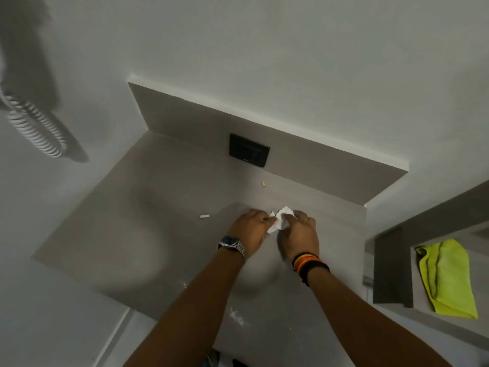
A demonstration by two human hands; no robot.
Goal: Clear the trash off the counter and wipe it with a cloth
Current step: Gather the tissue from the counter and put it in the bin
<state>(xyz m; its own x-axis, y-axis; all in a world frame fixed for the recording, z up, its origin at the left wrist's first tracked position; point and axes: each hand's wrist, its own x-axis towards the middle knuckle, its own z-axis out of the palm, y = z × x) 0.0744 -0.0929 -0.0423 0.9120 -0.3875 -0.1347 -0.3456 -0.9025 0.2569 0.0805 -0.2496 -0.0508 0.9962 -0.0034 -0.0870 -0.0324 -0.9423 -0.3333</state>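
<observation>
A crumpled white paper [281,221] lies on the grey counter [148,207], held between both hands. My left hand [250,230], with a metal watch on its wrist, pinches its left side. My right hand [300,237], with coloured bands on its wrist, grips its right side. A small white stub [204,216] lies on the counter left of my hands. A small tan scrap [263,184] lies farther back near the wall. White crumbs [236,316] are scattered near the counter's front edge. A yellow-green cloth [447,279] lies on a lower shelf at the right.
A black wall plate [249,150] sits in the grey backsplash behind the counter. A coiled white cord [37,128] hangs on the left wall. A grey shelf unit [391,266] stands at the right, holding the cloth.
</observation>
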